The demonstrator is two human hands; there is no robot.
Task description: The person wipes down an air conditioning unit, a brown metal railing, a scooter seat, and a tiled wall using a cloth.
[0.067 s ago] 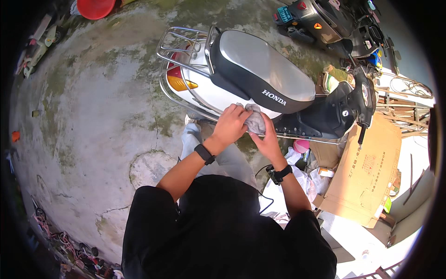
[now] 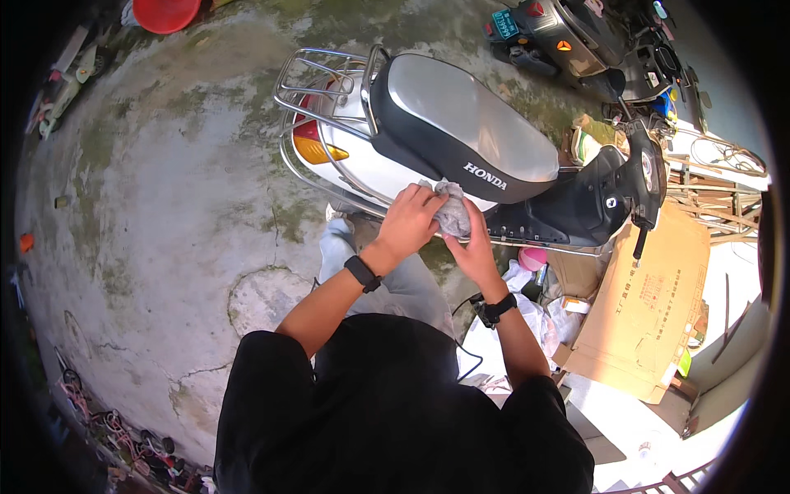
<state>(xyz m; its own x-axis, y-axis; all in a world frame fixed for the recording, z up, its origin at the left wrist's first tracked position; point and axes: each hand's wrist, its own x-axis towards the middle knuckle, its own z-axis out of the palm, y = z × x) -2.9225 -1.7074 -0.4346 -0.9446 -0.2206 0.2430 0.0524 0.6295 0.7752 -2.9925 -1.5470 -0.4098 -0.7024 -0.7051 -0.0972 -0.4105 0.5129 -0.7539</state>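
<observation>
A white scooter (image 2: pixel 366 165) with a black and silver seat (image 2: pixel 461 107), a chrome rear rack (image 2: pixel 322 70) and a red and amber tail light (image 2: pixel 319 146) lies crosswise in front of me. My left hand (image 2: pixel 407 226) and my right hand (image 2: pixel 473 251) both grip a crumpled grey cloth (image 2: pixel 453 210) at the scooter's side panel, below the seat. My left fingers are curled on the cloth's left part, and my right fingers wrap round its right edge. Whether the cloth touches the panel, I cannot tell.
A second scooter (image 2: pixel 568 41) stands at the upper right. A large cardboard sheet (image 2: pixel 625 321), white bags (image 2: pixel 535 313), a pink ball (image 2: pixel 532 258) and wood scraps (image 2: pixel 724 206) are at the right. A red basin (image 2: pixel 164 12) sits at the upper left, and small bikes (image 2: pixel 115 428) at the lower left.
</observation>
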